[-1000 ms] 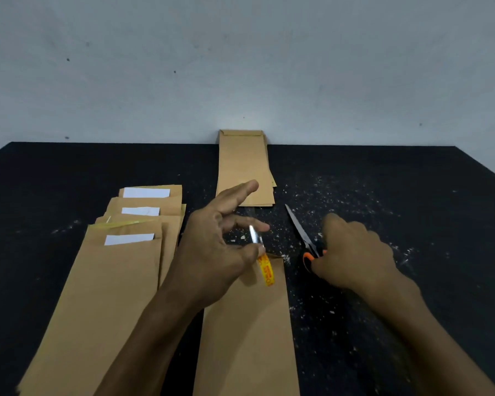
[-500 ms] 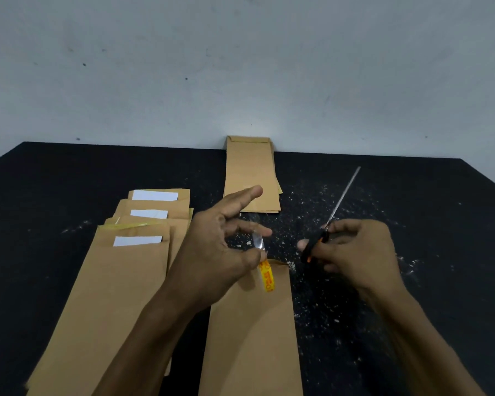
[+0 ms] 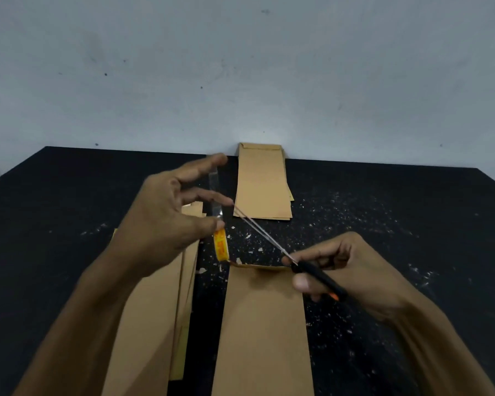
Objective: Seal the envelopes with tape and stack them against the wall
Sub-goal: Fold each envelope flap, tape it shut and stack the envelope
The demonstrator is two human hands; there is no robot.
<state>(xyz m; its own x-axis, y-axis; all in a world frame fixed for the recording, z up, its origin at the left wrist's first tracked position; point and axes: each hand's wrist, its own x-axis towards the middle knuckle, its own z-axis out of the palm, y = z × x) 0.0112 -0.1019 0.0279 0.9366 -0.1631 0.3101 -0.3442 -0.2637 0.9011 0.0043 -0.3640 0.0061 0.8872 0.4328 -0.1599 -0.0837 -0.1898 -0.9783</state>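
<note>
Just tape strip [image 3: 215,195] (L hand [image 3: 166,221])

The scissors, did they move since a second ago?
Yes. The scissors were on the table; now the right hand holds them up, blades swung left toward the tape, away from the speckled patch.

Left hand [image 3: 166,221] hides most of the left envelope pile [image 3: 152,315]; the pile and centre envelope [image 3: 263,332] are cut off by the bottom edge.

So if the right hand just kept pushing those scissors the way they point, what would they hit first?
Most likely the clear tape strip stretched by the left hand; the scissors in the right hand point at it, though depth is uncertain.
</note>
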